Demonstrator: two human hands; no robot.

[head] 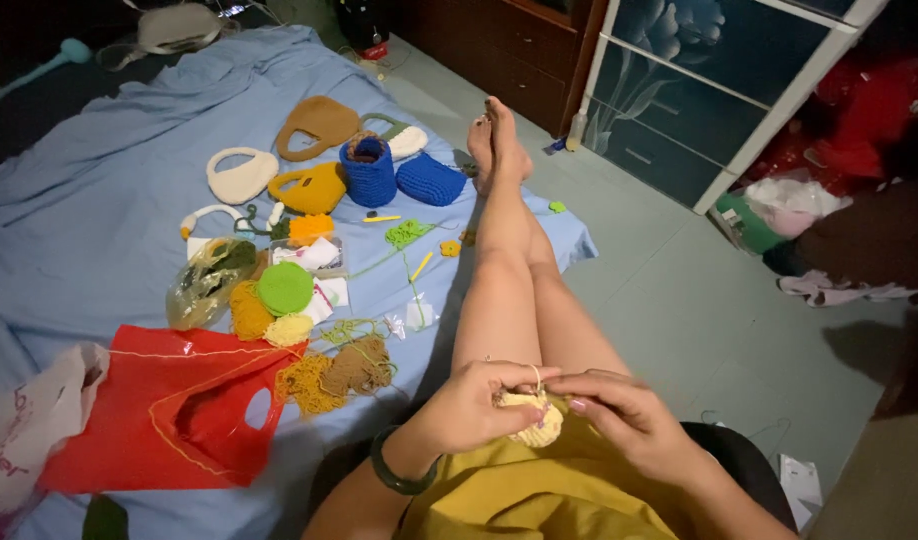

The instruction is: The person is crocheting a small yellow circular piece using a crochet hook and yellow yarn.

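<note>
Over our lap, we are mid-stitch: left hand point(469, 405) pinches the small cream crochet piece point(532, 417), right hand point(619, 410) fingers grip its yarn at the top edge. Next calls for a steady loop, we judge. Roundish, its long axis is unclear.

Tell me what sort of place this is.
Likely a bedroom at home used for crochet: a blue bedsheet spread with crocheted bags, a glass-fronted wardrobe, clothes heaped on the floor.
</note>
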